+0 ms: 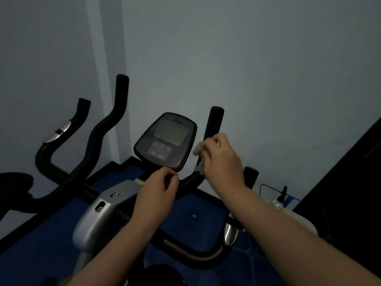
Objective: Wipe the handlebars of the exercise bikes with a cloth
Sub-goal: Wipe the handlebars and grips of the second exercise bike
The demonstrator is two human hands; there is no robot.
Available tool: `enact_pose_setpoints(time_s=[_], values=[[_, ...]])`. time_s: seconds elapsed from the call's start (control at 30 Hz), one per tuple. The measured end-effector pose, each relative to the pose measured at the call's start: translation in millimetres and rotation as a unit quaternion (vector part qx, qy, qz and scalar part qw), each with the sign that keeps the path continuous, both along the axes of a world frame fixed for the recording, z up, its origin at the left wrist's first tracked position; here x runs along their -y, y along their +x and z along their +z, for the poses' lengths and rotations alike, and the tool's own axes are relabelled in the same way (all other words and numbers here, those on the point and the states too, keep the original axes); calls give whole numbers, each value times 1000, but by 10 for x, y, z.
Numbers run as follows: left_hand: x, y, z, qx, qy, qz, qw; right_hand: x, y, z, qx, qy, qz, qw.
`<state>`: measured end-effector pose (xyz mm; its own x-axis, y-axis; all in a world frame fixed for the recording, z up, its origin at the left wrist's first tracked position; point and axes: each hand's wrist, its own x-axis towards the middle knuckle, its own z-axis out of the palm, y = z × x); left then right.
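Note:
An exercise bike fills the middle of the dim head view. Its black handlebar (214,122) curves up on both sides of a dark console (166,141) with a grey screen. My right hand (223,159) is wrapped around the right upright grip and presses a pale cloth (198,150) against it. The cloth shows at the hand's left edge and below it. My left hand (158,191) rests on the central crossbar just under the console, fingers curled over the bar. The left upright grip (121,87) stands free.
A silver stem cover (97,215) sits below my left arm. A lower right grip with a chrome sensor (229,234) loops under my right arm. A spray bottle (281,200) stands in a wire holder at right. Blue floor lies beneath, a wall behind.

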<state>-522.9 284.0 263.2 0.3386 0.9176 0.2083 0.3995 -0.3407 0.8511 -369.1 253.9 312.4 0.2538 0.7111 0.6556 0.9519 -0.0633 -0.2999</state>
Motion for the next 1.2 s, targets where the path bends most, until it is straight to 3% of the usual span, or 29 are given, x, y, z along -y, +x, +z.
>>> enact_pose_setpoints(time_s=[0.1,0.2,0.3,0.4,0.53,0.63,0.8,1.07,1.13,1.2], values=[[10,-25,-7,1,-3,-7,1000,246,-84,-157,-57,-47,23,997],[23,-39,-24,-5,1,-12,1000,405,-93,33,0,-110,72,991],[25,-47,-40,-5,-2,-20,1000,191,70,476,-24,24,32,999],[23,-33,-33,-8,3,-23,1000,-148,209,703,-127,164,-24,978],[18,-24,-25,-14,14,-27,999,-215,29,101,-293,170,-93,936],[-3,-13,-18,-25,27,-31,999,-77,-8,-60,-337,133,-82,929],[-3,1,-12,-30,29,-31,999,-220,188,491,-295,203,-69,931],[-15,8,-7,-36,36,-20,999,51,-37,-143,-341,77,-47,936],[-3,17,-14,-41,37,-16,998,73,46,104,-258,81,-26,962],[13,12,-17,-44,40,-10,998,29,90,404,-117,135,14,984]])
